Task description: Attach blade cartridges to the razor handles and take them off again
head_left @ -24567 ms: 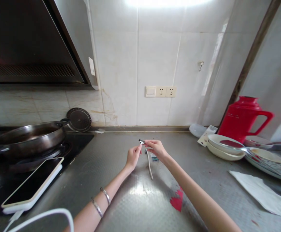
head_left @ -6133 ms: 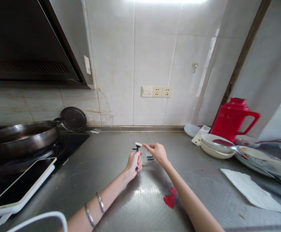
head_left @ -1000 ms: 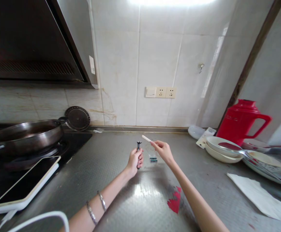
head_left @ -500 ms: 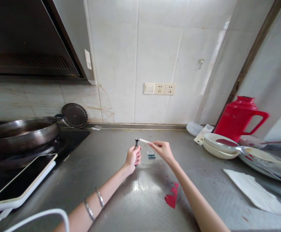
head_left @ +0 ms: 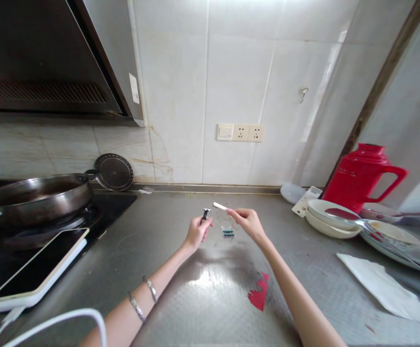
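Note:
My left hand (head_left: 196, 232) is closed round the dark handle of a small razor (head_left: 206, 213), its T-shaped silvery head pointing up. Between the thumb and fingers of my right hand (head_left: 248, 222) is a slim white stick (head_left: 219, 206), its free end pointing left toward the razor. A gap shows between the stick and the razor head. What the stick is exactly, I cannot make out. Just below, between my hands, a small clear case with dark green strips (head_left: 227, 232) lies on the metal counter (head_left: 181, 308).
Left are a pan (head_left: 39, 197) on the black stove and a phone (head_left: 41, 270) with a white cable (head_left: 83, 313). A torn red piece (head_left: 259, 292) lies near my right forearm. Right are stacked bowls (head_left: 332, 226), a red thermos jug (head_left: 358, 176) and a white napkin (head_left: 386, 289).
The white stick's tip has moved away from beside the razor head, up and to the right. The razor now leans slightly. The camera view has shifted a little.

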`<control>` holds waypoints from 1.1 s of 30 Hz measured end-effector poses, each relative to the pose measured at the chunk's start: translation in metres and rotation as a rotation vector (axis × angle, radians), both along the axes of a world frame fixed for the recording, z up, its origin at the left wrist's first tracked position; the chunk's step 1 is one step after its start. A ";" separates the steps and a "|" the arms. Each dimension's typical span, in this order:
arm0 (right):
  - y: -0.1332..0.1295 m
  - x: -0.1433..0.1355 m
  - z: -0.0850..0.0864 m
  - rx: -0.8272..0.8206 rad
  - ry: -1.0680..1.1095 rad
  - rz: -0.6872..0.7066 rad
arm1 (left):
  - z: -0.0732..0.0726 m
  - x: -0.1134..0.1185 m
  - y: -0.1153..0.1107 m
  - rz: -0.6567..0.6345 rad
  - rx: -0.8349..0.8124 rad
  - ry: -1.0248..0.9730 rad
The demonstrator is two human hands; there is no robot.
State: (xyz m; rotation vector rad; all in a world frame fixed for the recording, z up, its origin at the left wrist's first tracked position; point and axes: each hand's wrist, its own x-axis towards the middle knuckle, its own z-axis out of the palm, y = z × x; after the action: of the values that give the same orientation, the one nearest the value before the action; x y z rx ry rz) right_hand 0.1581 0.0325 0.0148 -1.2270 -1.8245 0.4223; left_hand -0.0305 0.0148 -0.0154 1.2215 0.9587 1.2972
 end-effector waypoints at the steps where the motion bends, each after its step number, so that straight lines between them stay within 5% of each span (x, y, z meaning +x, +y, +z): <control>1: -0.003 -0.002 0.003 -0.005 -0.006 0.031 | -0.002 -0.001 0.001 0.019 0.066 0.093; 6: -0.016 -0.006 0.015 -0.034 -0.062 0.148 | -0.007 -0.005 0.004 0.138 0.335 0.371; 13: -0.029 -0.010 0.024 -0.092 -0.207 0.430 | -0.010 -0.006 0.007 0.228 0.313 0.368; 18: -0.029 -0.010 0.022 -0.042 -0.129 0.251 | -0.011 -0.006 0.007 0.246 0.331 0.393; 22: -0.029 -0.011 0.020 -0.069 -0.198 0.348 | -0.014 -0.006 0.007 0.232 0.341 0.374; 26: -0.030 -0.011 0.020 -0.005 -0.161 0.219 | -0.018 -0.006 0.008 0.244 0.344 0.416; 29: -0.031 -0.010 0.022 -0.049 -0.184 0.303 | -0.020 -0.005 0.010 0.232 0.344 0.406; 33: -0.028 -0.008 0.023 -0.128 -0.029 0.330 | -0.019 -0.008 0.014 0.311 0.319 0.370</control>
State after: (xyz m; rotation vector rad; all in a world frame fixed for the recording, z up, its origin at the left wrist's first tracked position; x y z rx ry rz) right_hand 0.1498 0.0044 0.0377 -1.0194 -2.0580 0.7176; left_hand -0.0381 0.0292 -0.0341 1.6471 1.2783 1.5407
